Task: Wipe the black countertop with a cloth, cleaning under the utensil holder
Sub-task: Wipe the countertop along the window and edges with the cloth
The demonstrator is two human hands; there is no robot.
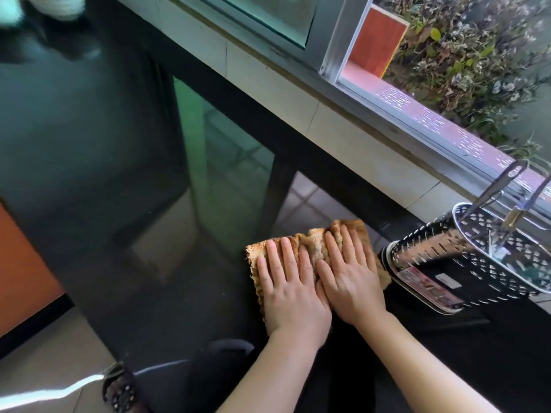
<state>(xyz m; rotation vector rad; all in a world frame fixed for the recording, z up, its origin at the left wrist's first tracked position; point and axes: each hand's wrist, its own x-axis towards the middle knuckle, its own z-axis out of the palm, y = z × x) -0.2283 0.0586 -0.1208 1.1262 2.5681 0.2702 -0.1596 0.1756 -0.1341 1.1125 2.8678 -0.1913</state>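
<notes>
Left hand (293, 289) and right hand (350, 281) side by side, fingers straight and slightly spread, pressing tan cloth (311, 244) flat on black countertop (125, 180); perforated utensil holder (465, 257) just beside, at three o'clock.

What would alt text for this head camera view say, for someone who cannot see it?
Two bare hands, left hand and right hand, press flat, side by side, on a tan cloth on a glossy black countertop. Just right of the cloth stands a perforated metal utensil holder, below a window.
</notes>
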